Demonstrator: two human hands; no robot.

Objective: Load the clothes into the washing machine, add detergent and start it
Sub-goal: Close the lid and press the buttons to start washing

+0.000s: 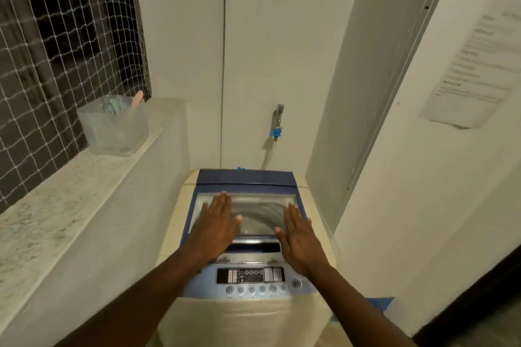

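Right now my two flat hands sit over the big washing machine [248, 307], which stands just under them in a narrow corner. Its blue lid [245, 180] with the see-through window is shut, and through the glass between my fingers I can see the shiny drum. I cannot tell if any clothes are in there. My left hand [215, 227] lies spread out on the left part of the window, fingers straight and holding nothing. My right hand [300, 239] lies the same way on the right part, loose and bare too.

I think the lid has to come up first. To do that well, I would slide my fingers back to the dark handle slot [253, 247] between my wrists and lift evenly with both hands.

Far off to the left of my fingers, a clear tub [112, 125] with a scoop sits on the stone ledge [56, 200]; it may hold detergent. Nearest my wrists are the small round buttons [262, 289].
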